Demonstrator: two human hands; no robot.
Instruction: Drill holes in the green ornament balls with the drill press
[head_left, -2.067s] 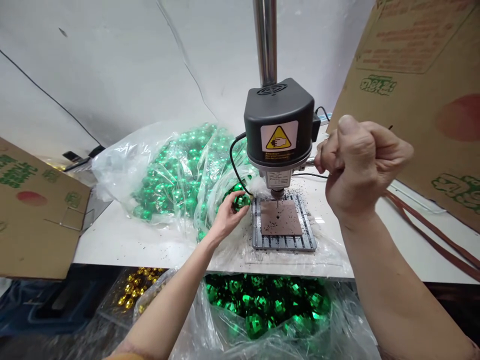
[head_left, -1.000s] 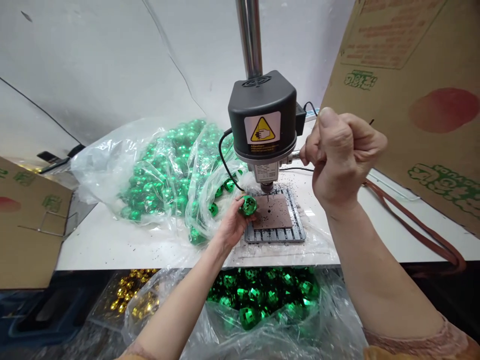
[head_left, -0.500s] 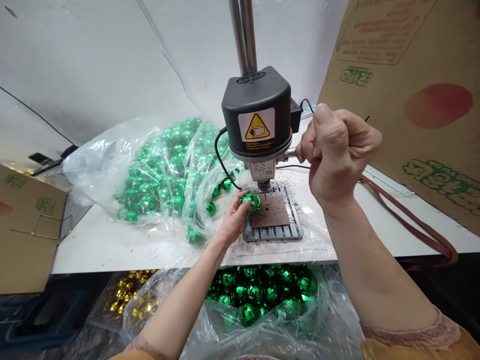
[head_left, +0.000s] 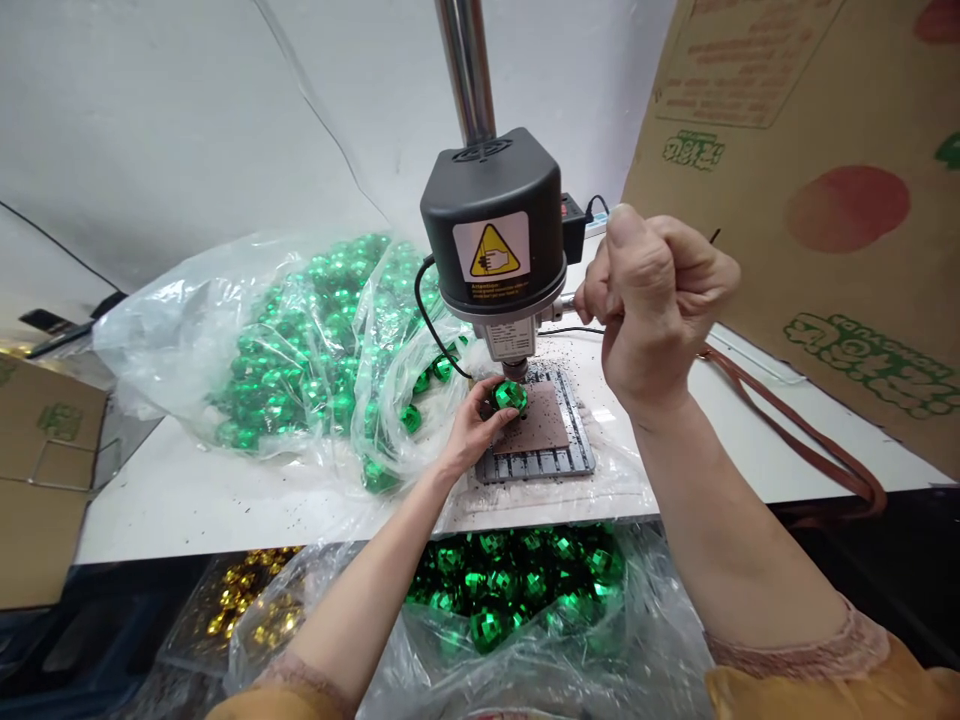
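Between the thumb and fingers of my left hand (head_left: pixel 480 420) is a shiny green faceted ball (head_left: pixel 510 397). It sits right under the chuck of a small black drill press (head_left: pixel 493 220), over a brown board (head_left: pixel 541 425) on the slotted metal base (head_left: pixel 536 467). The ball hides the drill bit, so I cannot tell whether the two touch. My right hand (head_left: pixel 660 300) is closed in a fist around the feed handle (head_left: pixel 559 307) at the press's right side; most of the handle is covered by my fingers.
A clear plastic bag (head_left: pixel 180 330) of green balls lies left of the press. Below the table edge are another bag of green balls (head_left: pixel 517 580) and some gold balls (head_left: pixel 247 590). Cardboard boxes (head_left: pixel 825 130) flank the table, with a brown strap (head_left: pixel 795 430) at right. Dark shavings litter the base.
My left hand has brought the green ball rightward, from beside the drill bit to beneath the chuck. My right hand stays on the handle. The whole view has shifted slightly.
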